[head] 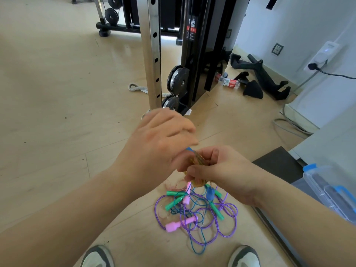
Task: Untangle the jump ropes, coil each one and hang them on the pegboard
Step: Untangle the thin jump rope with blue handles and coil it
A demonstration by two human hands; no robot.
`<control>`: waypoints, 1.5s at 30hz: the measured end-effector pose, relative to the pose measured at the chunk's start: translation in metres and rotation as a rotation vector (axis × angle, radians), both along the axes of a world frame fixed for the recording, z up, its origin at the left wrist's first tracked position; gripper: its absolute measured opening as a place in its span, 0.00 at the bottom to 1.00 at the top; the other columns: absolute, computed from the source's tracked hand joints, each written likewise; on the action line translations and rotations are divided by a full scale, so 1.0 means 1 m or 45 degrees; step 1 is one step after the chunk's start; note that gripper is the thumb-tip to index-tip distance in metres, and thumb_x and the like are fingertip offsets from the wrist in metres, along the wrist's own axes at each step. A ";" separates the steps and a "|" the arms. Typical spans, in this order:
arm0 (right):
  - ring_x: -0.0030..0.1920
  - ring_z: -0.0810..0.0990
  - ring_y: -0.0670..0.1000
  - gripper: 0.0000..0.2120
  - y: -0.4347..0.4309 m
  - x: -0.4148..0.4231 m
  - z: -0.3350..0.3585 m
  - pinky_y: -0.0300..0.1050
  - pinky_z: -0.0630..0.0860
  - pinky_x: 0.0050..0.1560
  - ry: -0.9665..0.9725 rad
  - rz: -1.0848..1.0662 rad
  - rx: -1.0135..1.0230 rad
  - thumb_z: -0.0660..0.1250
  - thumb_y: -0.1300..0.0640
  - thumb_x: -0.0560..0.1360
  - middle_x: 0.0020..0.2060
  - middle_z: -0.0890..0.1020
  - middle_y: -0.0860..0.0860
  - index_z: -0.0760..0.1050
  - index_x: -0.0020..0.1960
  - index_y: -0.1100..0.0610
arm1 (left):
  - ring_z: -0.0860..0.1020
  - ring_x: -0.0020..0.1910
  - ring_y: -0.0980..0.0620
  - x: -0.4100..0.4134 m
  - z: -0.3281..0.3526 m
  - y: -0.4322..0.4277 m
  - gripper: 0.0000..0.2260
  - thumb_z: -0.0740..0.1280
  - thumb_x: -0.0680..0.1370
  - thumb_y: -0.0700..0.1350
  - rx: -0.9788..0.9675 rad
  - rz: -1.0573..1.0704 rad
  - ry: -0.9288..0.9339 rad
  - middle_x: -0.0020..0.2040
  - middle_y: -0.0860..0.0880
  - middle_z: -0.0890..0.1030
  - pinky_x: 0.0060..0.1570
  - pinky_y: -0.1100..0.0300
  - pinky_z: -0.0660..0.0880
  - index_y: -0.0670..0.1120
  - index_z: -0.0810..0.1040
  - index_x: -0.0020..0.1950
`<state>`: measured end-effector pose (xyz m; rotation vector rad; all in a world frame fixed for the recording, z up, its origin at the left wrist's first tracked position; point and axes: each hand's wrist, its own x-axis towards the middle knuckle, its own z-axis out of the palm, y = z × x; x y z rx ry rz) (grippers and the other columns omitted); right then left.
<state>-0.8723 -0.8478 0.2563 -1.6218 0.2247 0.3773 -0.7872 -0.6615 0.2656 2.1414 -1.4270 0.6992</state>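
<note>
Head cam, looking down: my right hand has its fingers and thumb curled tight round a small amber coil of jump rope, held up above the floor. The left hand is a bit motion-blurred, but its fingers are bent over the same coil from the other side, pinching it right where a blue handle pokes out. The rest of the tangled ropes, purple and teal cords with pink and green handles, lies on the floor between my shoes.
</note>
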 end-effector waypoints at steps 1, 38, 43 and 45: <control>0.41 0.83 0.49 0.08 0.002 -0.001 -0.001 0.40 0.77 0.43 0.014 -0.020 0.059 0.67 0.69 0.79 0.46 0.86 0.60 0.82 0.56 0.68 | 0.79 0.55 0.45 0.001 0.000 0.000 0.07 0.76 0.76 0.50 -0.001 0.082 -0.024 0.54 0.51 0.83 0.59 0.51 0.71 0.48 0.85 0.50; 0.50 0.82 0.57 0.14 0.005 0.004 -0.011 0.54 0.77 0.49 -0.027 -0.323 0.641 0.60 0.53 0.84 0.50 0.83 0.56 0.77 0.66 0.56 | 0.80 0.38 0.51 0.000 0.008 -0.008 0.12 0.69 0.77 0.46 -0.607 -0.048 2.283 0.37 0.45 0.80 0.38 0.58 0.82 0.37 0.82 0.51; 0.54 0.85 0.61 0.10 0.003 0.003 -0.013 0.57 0.82 0.49 0.041 -0.594 0.680 0.66 0.55 0.81 0.50 0.83 0.56 0.78 0.60 0.58 | 0.80 0.35 0.51 0.008 0.006 -0.001 0.13 0.69 0.80 0.43 -0.589 0.132 2.271 0.37 0.45 0.80 0.37 0.58 0.83 0.31 0.81 0.52; 0.57 0.85 0.62 0.09 0.005 0.002 -0.016 0.59 0.83 0.50 0.047 -0.634 0.644 0.66 0.55 0.81 0.52 0.83 0.58 0.77 0.57 0.60 | 0.81 0.36 0.51 0.009 0.004 0.000 0.12 0.70 0.81 0.43 -0.559 0.199 2.245 0.38 0.43 0.80 0.37 0.57 0.82 0.33 0.82 0.51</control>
